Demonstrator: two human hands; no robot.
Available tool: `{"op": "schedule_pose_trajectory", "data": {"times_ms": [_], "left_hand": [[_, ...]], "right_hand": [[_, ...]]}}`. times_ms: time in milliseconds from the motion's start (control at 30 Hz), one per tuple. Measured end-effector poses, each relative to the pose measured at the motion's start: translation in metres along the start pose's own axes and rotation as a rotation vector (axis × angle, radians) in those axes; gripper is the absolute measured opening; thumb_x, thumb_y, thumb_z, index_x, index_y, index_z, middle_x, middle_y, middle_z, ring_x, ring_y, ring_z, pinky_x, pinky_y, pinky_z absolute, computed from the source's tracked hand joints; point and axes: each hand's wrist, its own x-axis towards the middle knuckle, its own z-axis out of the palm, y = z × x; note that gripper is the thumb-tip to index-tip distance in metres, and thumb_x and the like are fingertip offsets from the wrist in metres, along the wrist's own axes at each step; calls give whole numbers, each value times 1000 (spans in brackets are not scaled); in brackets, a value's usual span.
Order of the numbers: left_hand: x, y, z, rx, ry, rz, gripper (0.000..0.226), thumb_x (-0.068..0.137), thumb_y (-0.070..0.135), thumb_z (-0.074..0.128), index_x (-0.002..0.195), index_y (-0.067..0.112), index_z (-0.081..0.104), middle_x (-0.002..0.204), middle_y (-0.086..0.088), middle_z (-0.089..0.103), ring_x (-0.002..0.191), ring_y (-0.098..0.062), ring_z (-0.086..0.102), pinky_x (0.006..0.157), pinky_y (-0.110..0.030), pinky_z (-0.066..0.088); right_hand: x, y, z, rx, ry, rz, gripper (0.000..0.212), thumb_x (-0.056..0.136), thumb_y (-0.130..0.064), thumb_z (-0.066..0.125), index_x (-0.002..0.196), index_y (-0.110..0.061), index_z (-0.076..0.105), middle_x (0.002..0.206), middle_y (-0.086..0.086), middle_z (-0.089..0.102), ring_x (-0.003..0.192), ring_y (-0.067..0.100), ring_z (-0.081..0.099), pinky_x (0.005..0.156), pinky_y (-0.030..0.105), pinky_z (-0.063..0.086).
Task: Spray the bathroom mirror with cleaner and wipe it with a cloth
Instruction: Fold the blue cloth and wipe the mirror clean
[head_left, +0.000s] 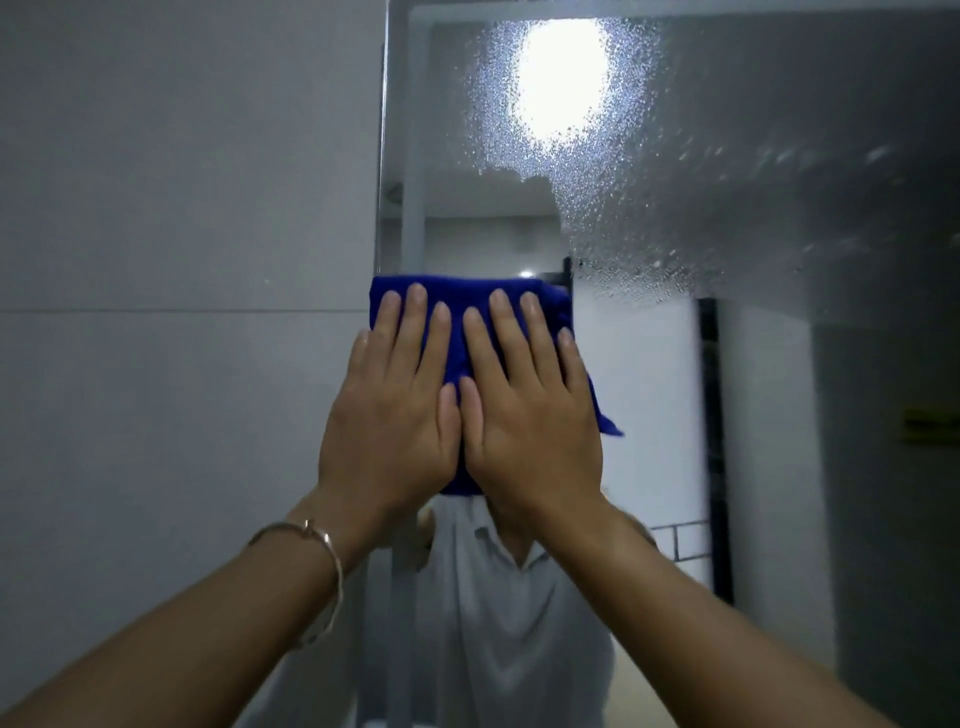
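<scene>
A folded blue cloth (467, 301) lies flat against the mirror (753, 338) near its left edge. My left hand (395, 410) and my right hand (530, 415) press side by side on the cloth, fingers spread and pointing up, thumbs touching. Fine spray droplets cover the mirror's upper middle and right, around the glare of a reflected light (563, 88). The glass above the cloth, along the left edge, shows no droplets. No spray bottle is in view.
A grey tiled wall (182, 260) fills the left side, meeting the mirror's left edge. The mirror reflects a person in a light collared shirt (498, 623) and a dark door frame (714, 441). A thin bracelet (322, 551) circles my left wrist.
</scene>
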Motion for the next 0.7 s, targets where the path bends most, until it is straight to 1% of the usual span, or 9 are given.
{"op": "schedule_pose_trajectory", "data": {"times_ms": [100,167,267,333,400,500,567,633,700], "left_hand": [[-31,12,5,23,-35,20,59,93,28,25,145,2,17,153,-19,17,143,-32,12,115,-46,14],[-34,15,6,14,-40,27,60,92,28,27,145,1,18,153,-20,18,143,-33,12,115,-46,13],[-10,16,5,39,-54,64,61,90,29,27,143,-1,21,151,-23,21,141,-37,16,114,-50,17],[28,21,1,49,-38,59,62,91,31,24,143,-2,23,150,-23,23,141,-38,17,113,-49,15],[76,36,-2,33,-29,20,62,92,33,17,146,1,17,154,-20,15,143,-34,10,114,-44,7],[127,69,4,-5,2,-107,62,93,34,11,149,6,8,157,-16,4,145,-29,0,116,-41,0],[131,80,10,-14,42,-160,67,89,36,4,149,6,11,157,-15,7,145,-28,2,116,-40,0],[122,80,13,-6,53,-123,69,87,36,2,148,6,13,156,-15,9,145,-28,4,115,-39,1],[112,79,17,-29,76,-75,66,89,35,6,147,5,15,155,-17,12,144,-29,7,115,-40,2]], "right_hand": [[-34,1,-3,-5,-24,-29,52,97,-30,30,145,-11,35,153,11,30,144,27,20,115,46,19],[-39,5,-5,-5,-13,-53,52,96,-31,31,144,-11,37,152,11,32,143,27,22,114,46,21],[-17,17,-5,-15,10,-91,52,94,-31,34,140,-10,45,147,12,40,139,28,32,110,46,27],[16,36,-8,-57,29,-86,52,93,-32,34,137,-10,48,145,12,43,137,28,36,108,45,27],[57,65,-19,-83,4,-73,55,93,-34,28,139,-12,46,147,11,40,139,26,33,111,42,22],[100,106,-36,-92,-72,-69,59,93,-39,18,147,-18,32,155,4,27,145,19,17,115,36,10],[102,116,-38,-87,-33,-77,59,94,-40,16,146,-17,33,155,3,28,145,18,18,117,37,12],[92,112,-34,-58,8,-57,56,96,-36,21,145,-16,36,154,5,30,144,20,20,117,41,16],[77,109,-32,-39,45,-25,53,96,-33,25,144,-14,38,152,6,32,143,21,22,117,42,17]]}}
